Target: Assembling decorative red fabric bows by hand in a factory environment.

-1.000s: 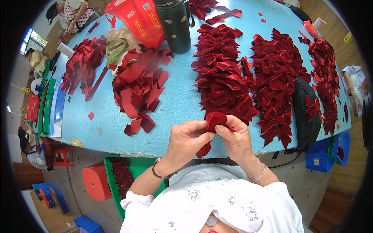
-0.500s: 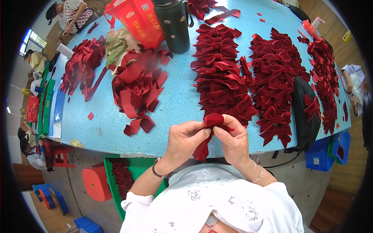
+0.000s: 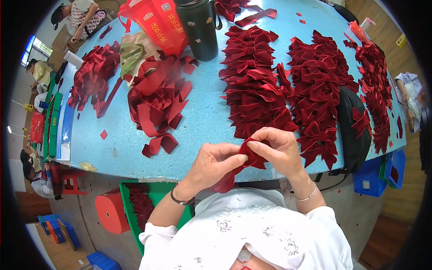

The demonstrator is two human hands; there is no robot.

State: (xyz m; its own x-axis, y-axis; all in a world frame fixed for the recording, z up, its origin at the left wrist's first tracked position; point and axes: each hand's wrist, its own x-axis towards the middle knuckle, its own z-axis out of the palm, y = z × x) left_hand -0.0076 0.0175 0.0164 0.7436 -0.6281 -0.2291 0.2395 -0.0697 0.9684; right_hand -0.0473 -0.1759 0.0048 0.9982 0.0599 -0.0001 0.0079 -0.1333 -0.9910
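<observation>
Dark red velvet ribbon (image 3: 253,156) is pinched between my two hands above the table's front edge, folded at the top, with a tail hanging down toward my lap. My left hand (image 3: 219,161) grips its left side with thumb and forefinger. On the other side my right hand (image 3: 280,150) pinches the top of the fold. Just beyond my hands lies a long pile of finished velvet bows (image 3: 254,85). A second pile of bows (image 3: 315,90) lies to its right. Loose ribbon strips (image 3: 157,96) lie in a tangled heap to the left.
A dark green bottle (image 3: 198,31) and a red bag (image 3: 157,24) stand at the back. A black bag (image 3: 353,128) lies right of the bows. Below the table are a green crate (image 3: 166,193) and a red roll (image 3: 111,211). Other people sit at the far left and right.
My right hand has moved up and right, and my left hand has shifted slightly. The ribbon's fold has been turned and its hanging tail has swung lower and to the left.
</observation>
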